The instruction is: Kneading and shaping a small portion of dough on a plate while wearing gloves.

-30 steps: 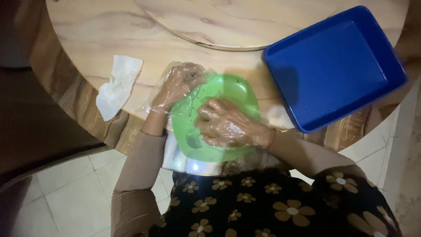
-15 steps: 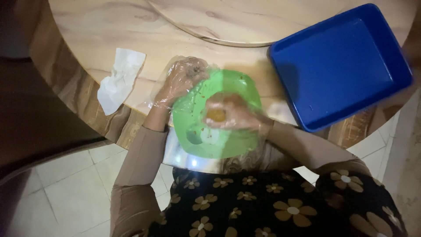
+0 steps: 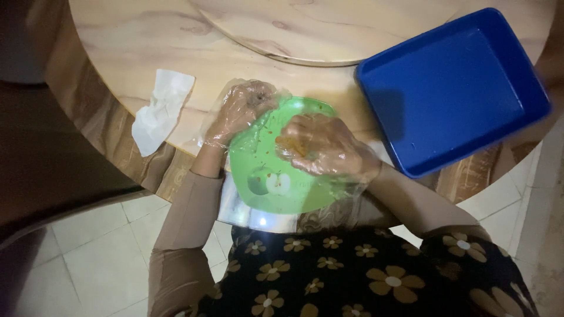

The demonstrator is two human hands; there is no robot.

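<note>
A green plate (image 3: pixel 276 176) with an apple picture and small orange crumbs lies at the near edge of a round wooden table (image 3: pixel 117 64). Both my hands wear thin clear plastic gloves. My left hand (image 3: pixel 241 108) grips the plate's far left rim. My right hand (image 3: pixel 320 147) hovers over the middle of the plate, fingers curled around a small yellowish bit of food. A shiny silver thing (image 3: pixel 258 218) shows under the plate's near edge.
An empty blue rectangular tray (image 3: pixel 452 88) sits at the right on the table, hanging over its edge. A crumpled white tissue (image 3: pixel 158 108) lies at the left. A round wooden turntable (image 3: pixel 329 29) fills the table's middle. Pale floor tiles lie below.
My right hand has lifted off the plate's middle and curled shut on a small bit of food. My left hand keeps its hold on the rim.
</note>
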